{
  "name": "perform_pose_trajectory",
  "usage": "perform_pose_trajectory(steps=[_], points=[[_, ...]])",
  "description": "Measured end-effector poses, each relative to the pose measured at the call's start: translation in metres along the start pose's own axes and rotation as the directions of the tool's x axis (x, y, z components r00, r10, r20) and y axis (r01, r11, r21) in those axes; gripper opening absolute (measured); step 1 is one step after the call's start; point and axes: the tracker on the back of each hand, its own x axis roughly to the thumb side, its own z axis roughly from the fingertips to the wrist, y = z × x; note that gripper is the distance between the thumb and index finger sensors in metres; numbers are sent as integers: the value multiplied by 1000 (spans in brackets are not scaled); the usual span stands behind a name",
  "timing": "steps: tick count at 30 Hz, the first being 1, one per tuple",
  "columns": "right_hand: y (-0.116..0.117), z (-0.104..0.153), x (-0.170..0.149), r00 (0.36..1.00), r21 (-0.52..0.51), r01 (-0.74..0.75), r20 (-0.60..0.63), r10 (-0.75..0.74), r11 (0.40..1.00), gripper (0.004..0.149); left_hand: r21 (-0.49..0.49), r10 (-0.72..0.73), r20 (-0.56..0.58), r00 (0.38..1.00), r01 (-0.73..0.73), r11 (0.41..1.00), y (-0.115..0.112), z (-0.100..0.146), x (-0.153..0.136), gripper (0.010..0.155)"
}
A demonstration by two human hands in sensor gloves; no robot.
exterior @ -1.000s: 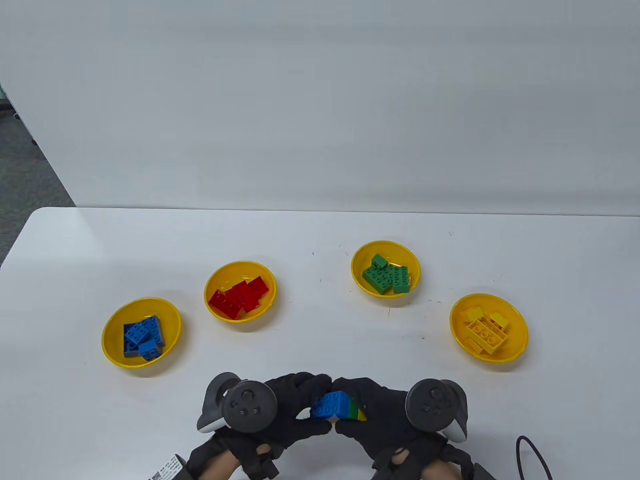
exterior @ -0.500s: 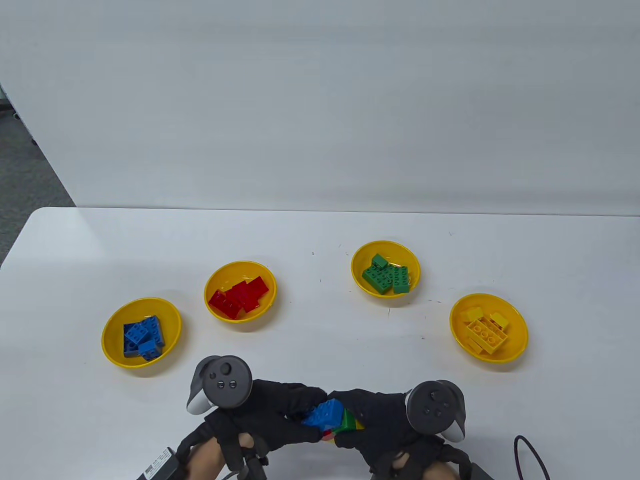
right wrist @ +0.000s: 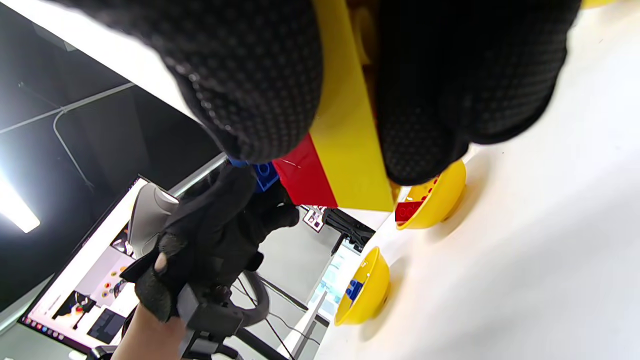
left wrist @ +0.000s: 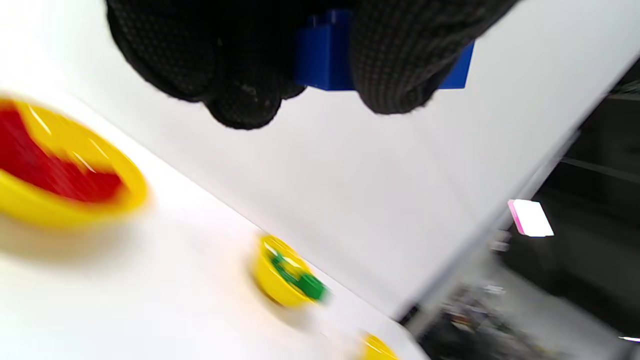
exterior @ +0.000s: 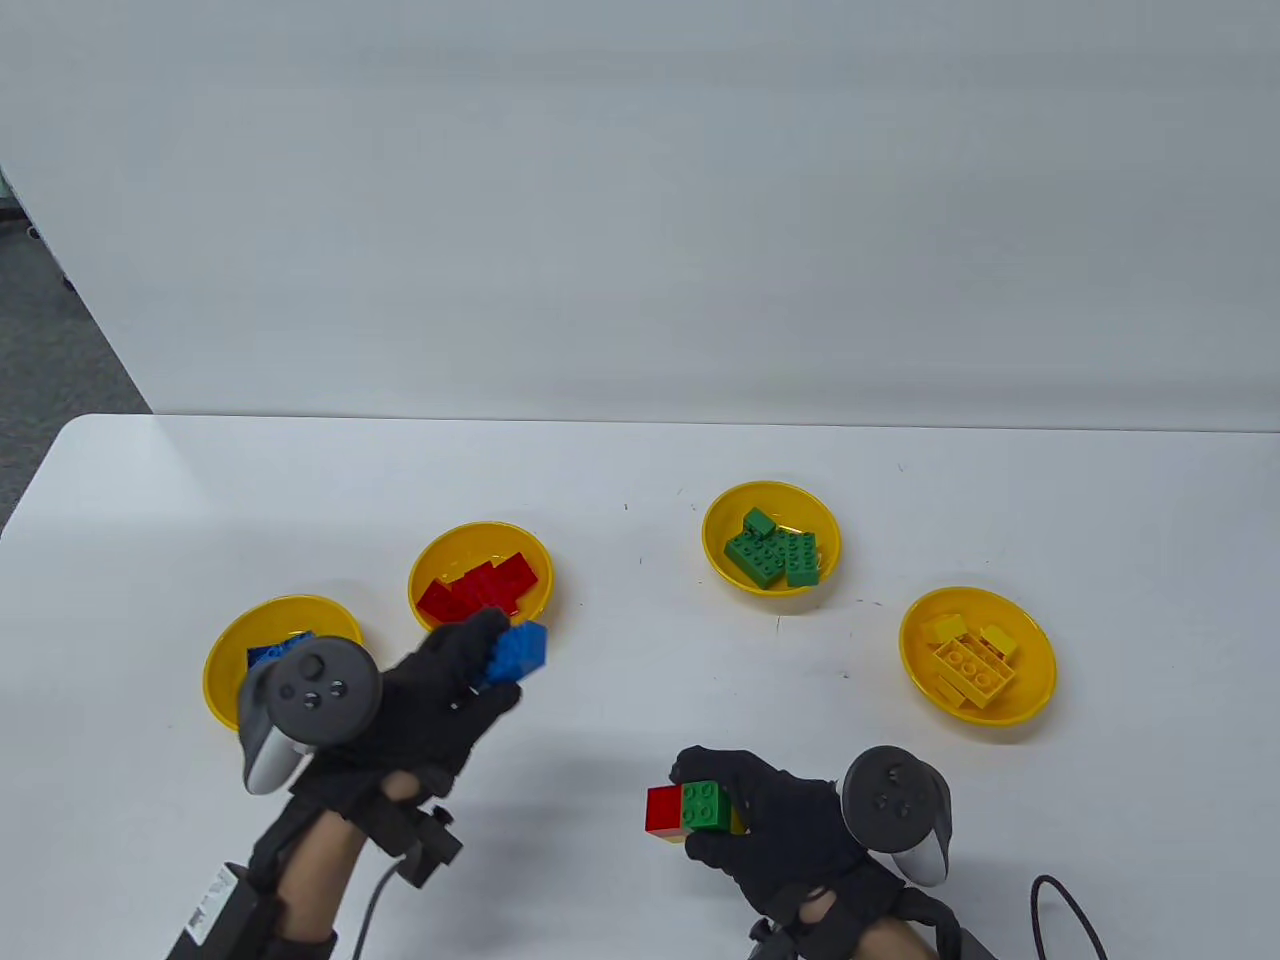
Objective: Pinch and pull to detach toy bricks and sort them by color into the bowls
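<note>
My left hand pinches a detached blue brick, held in the air just below the bowl of red bricks and to the right of the bowl of blue bricks. In the left wrist view the blue brick sits between the gloved fingers. My right hand grips the remaining stack of red, green and yellow bricks near the front edge. The right wrist view has the stack's yellow and red sides between my fingers.
A bowl of green bricks stands right of centre and a bowl of yellow bricks at the far right. A dark cable loops at the front right corner. The table's back edge meets a white wall.
The blue brick came off the stack. My left hand carried it up and to the left, toward the blue and red bowls. My right hand kept the stack and turned it.
</note>
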Motion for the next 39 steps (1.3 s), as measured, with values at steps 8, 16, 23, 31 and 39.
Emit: perform_pose_trajectory(steps=[8, 16, 23, 31, 39], points=[[2, -1, -3, 1000, 20, -30, -5, 30, 999, 65, -17, -433, -449, 782, 477, 879, 47, -14, -84, 67], [4, -2, -3, 999, 21, -42, -12, 42, 999, 66, -157, -508, -576, 641, 522, 838, 25, -10, -147, 69], [4, -2, -2, 999, 16, -44, -23, 44, 999, 65, -30, -455, -580, 676, 540, 841, 45, -2, -133, 72], [2, -2, 0, 1000, -24, -10, -21, 9, 1000, 66, 156, -451, -305, 839, 511, 845, 48, -4, -34, 66], [-1, -2, 2, 999, -58, 34, -9, -34, 998, 66, 19, -218, 243, 945, 221, 975, -13, 9, 75, 65]])
